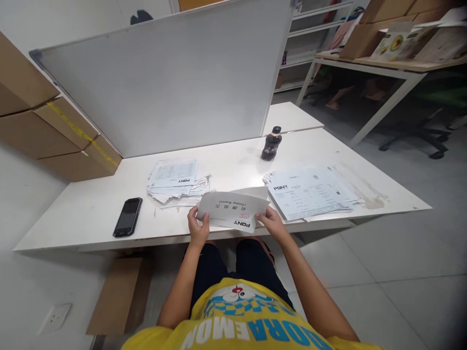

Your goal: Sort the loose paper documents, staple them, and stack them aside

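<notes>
Between my two hands is a white printed paper headed "Testing Report", its print upside down to me, held over the table's front edge. My left hand pinches its left end, thumb on top. At the other end my right hand grips it the same way. Behind it shows the edge of another white sheet; whether that is held too, I cannot tell. A loose paper pile lies to the left, and a wider stack of printed sheets lies to the right.
A black phone lies at the left of the white table. Behind the papers stands a dark drink bottle. A whiteboard leans along the back beside stacked cardboard boxes. Another table with boxes stands at the right.
</notes>
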`<state>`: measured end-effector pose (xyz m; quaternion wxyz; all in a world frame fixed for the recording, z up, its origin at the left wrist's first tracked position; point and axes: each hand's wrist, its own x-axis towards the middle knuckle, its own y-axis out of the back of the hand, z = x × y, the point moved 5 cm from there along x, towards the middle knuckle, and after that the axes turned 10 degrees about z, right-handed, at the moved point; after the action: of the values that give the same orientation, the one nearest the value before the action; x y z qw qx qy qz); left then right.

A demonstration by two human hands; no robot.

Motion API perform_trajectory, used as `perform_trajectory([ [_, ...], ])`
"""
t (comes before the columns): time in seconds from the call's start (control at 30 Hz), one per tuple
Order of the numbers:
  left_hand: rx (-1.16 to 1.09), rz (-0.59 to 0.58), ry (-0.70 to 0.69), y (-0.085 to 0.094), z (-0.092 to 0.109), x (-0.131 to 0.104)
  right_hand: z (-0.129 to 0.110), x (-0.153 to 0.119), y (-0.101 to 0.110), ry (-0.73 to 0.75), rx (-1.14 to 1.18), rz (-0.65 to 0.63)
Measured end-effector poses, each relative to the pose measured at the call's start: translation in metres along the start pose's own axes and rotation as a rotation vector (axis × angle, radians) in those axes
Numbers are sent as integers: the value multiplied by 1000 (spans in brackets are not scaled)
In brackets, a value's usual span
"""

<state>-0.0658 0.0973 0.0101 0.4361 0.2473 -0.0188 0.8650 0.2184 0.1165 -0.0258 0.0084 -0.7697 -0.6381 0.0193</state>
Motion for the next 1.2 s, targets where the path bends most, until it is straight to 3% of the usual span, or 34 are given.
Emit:
perform_trajectory([
  [0.2, -91, 63, -108, 8, -10, -4, -10, -3, -4, 93, 77, 23],
  [0.3, -105, 41, -131, 5, -13, -4, -15, -4, -7, 129, 105, -1],
  [0.4, -114, 27, -144, 3, -17, -6, -16, -8, -5, 120, 109, 55],
  [0.5, -111, 5, -102, 3, -17, -7, -23, -16, -2, 140, 119, 154],
  [0.63, -42, -124, 2, 3, -14, -8, -31, -33, -8, 113, 100, 151],
  [0.73, -17, -139, 16, 5, -12, -8, -31, -43, -6, 100, 62, 186],
  [0.87, -27, -161, 21, 1, -10, -9, -36, -45, 7, 189, -45, 364],
  [0.97, -49, -176, -15, -1, -7, -8, -37, -39, 5, 188, -11, 334],
  [1.07, -35, -149, -48, 0, -6, -6, -39, -34, 1, 155, 103, 290],
  [1.2, -28, -9, -87, 6, -8, -4, -49, -36, 4, 186, 165, 360],
])
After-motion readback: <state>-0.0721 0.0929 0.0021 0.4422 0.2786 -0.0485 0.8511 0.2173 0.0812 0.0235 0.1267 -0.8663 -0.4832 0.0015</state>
